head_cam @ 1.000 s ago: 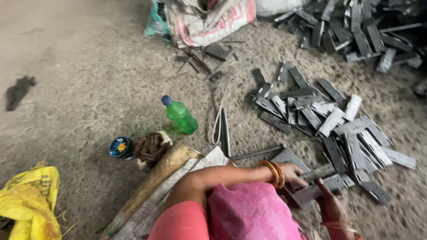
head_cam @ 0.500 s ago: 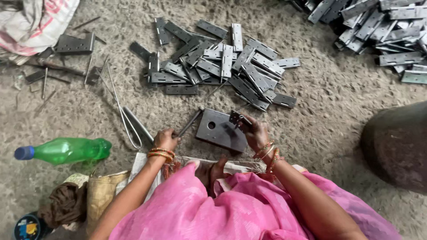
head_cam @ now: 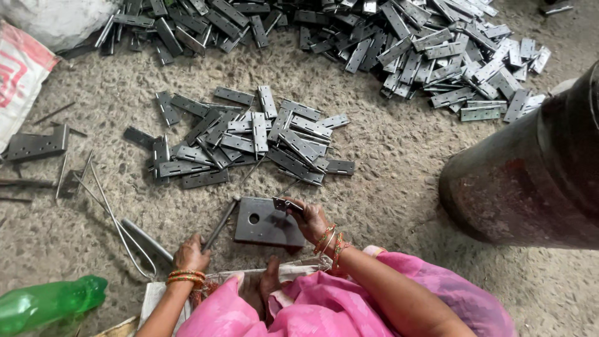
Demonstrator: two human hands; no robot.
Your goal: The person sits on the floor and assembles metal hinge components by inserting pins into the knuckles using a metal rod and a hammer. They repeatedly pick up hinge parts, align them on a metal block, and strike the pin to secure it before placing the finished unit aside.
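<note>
The person sits on a rough concrete floor [head_cam: 399, 162]. A dark square steel plate [head_cam: 269, 223] with a round hole lies flat on the floor just in front of the knees.

The right hand [head_cam: 312, 219] rests at the right edge of the plate. Its fingers are curled and pinch a small metal hinge [head_cam: 284, 203], which lies on the upper right corner of the plate. The left hand [head_cam: 191, 254] is to the left of the plate, with the fingers closed around the lower end of a thin rod [head_cam: 219, 224]. The rod leans up to the right, and its top end reaches the upper left corner of the plate.

Beyond the plate, a heap of hinges [head_cam: 249, 137] lies on the floor. A larger heap [head_cam: 399, 43] spreads along the far edge. A big dark drum [head_cam: 530, 168] stands at the right edge. A green bottle [head_cam: 47, 302] lies in the near left corner, and bent wire [head_cam: 121, 234] lies just beside the left hand.
</note>
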